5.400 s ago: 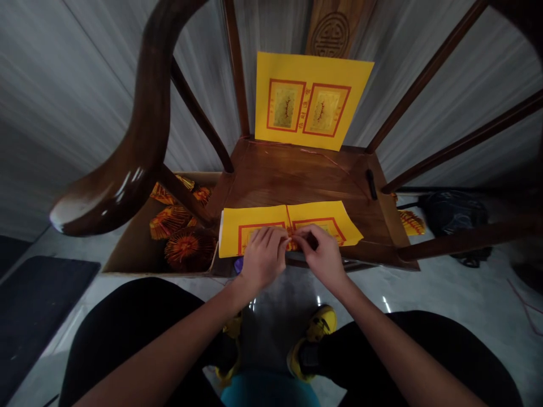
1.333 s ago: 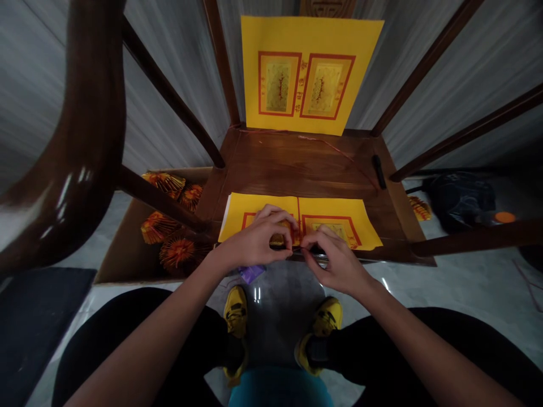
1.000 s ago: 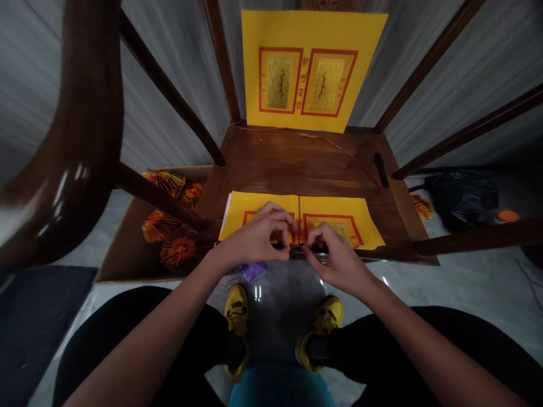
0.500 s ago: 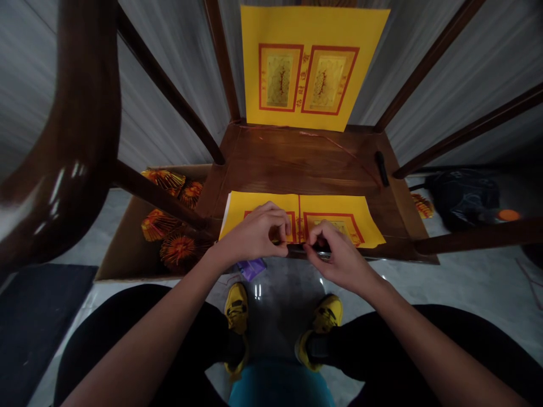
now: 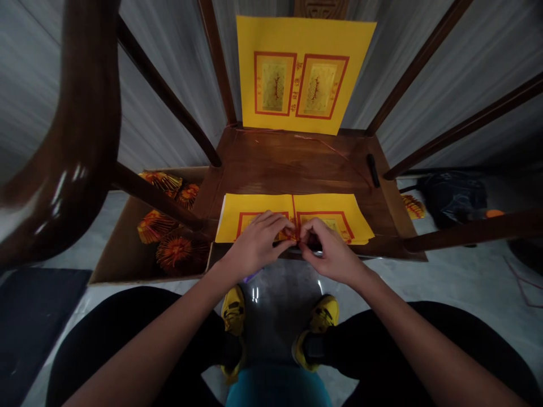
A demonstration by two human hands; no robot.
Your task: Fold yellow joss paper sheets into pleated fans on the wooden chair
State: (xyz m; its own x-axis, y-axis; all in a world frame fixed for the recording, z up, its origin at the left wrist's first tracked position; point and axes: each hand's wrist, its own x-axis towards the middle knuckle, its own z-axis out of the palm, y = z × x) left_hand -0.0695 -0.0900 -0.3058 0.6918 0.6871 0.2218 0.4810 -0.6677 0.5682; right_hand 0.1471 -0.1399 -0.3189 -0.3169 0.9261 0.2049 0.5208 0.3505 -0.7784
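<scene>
A stack of yellow paper (image 5: 254,202) with red-framed prints lies along the front edge of the wooden chair seat (image 5: 271,164). A red string (image 5: 293,203) runs down its middle. Both hands meet at the stack's near edge, where the string comes down. My left hand (image 5: 265,237) is pinched there, its fingertips close to the string. Opposite it, my right hand (image 5: 324,249) is also pinched, thumb against forefinger. Whatever thin piece lies between the fingertips is too small to make out. An upright yellow sheet (image 5: 303,37) with two framed prints stands at the seat's back.
Left of the seat, a cardboard box (image 5: 123,240) holds several red-and-gold folded paper pieces (image 5: 173,251). A black pen-like object (image 5: 373,170) and loose string lie on the seat. A black bag (image 5: 452,195) sits on the floor at right. Chair bars rise around the seat.
Both hands have come closer together at the middle of the stack's near edge. The whole view has shifted slightly, with the chair and paper now a little further left.
</scene>
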